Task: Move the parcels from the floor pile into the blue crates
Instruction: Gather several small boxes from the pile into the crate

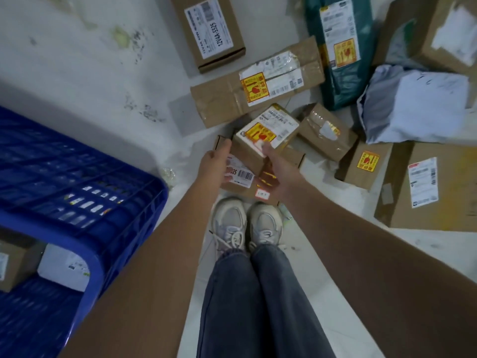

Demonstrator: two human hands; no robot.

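Both my arms reach down to the near end of the floor pile. My left hand (215, 161) lies with straight fingers against the left side of a flat cardboard box with a barcode label (240, 174). My right hand (277, 174) reaches over that box, its thumb touching a small box with a yellow and red sticker (268, 130) stacked on top. Neither hand is plainly closed round a parcel. A blue crate (85, 187) stands at the left, with a cardboard parcel (13, 262) and a white parcel (64, 270) inside.
Several more parcels lie beyond: a long taped carton (222, 99), a labelled box (206, 29), a green bag (340, 52), a grey mailer (415, 107) and big cartons (433, 187) at the right. My shoes (247, 223) stand just before the pile on pale floor.
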